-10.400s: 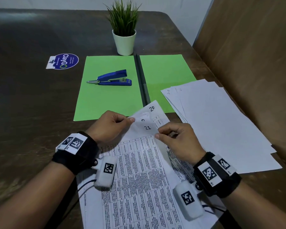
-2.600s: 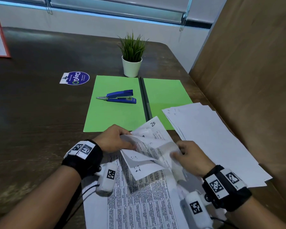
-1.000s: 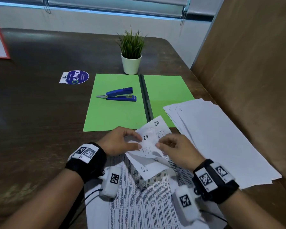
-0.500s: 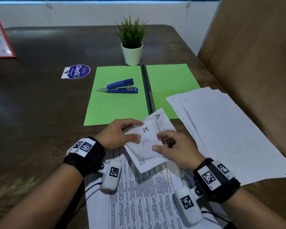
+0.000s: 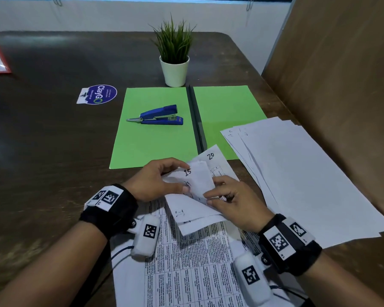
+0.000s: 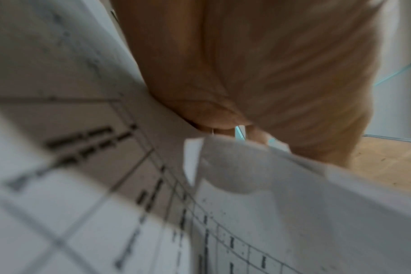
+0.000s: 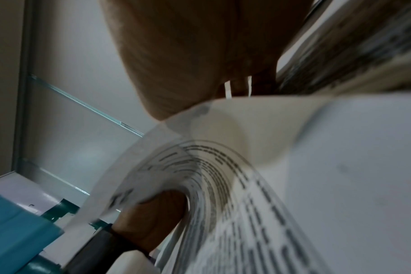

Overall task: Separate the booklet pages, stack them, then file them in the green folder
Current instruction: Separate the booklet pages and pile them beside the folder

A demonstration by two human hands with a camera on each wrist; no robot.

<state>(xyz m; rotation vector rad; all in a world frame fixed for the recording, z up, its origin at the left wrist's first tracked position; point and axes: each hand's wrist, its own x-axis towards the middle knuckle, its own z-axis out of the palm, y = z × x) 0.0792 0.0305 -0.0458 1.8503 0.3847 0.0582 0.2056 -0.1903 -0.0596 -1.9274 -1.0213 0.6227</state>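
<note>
The booklet (image 5: 186,262) of printed table pages lies at the table's near edge, its top corner folded back in several layers. My left hand (image 5: 157,180) pinches the folded corner pages (image 5: 197,176), where a handwritten 15 shows. My right hand (image 5: 228,200) pinches the same corner from the right. The page under them is marked 20. The green folder (image 5: 155,138) lies open beyond the hands, dark spine in the middle. A stack of separated white sheets (image 5: 297,173) lies to the right, overlapping the folder's right half. The wrist views show blurred palm and curled paper (image 7: 223,176).
A blue stapler (image 5: 160,116) sits on the folder's left half. A potted plant (image 5: 174,56) stands behind the folder. A round blue sticker (image 5: 98,94) lies on the table to the left. A brown partition wall (image 5: 341,85) runs along the right side.
The corner page marked 29 has been turned; a page marked 15 now shows on top. Both hands still pinch the folded corner in the same spot.
</note>
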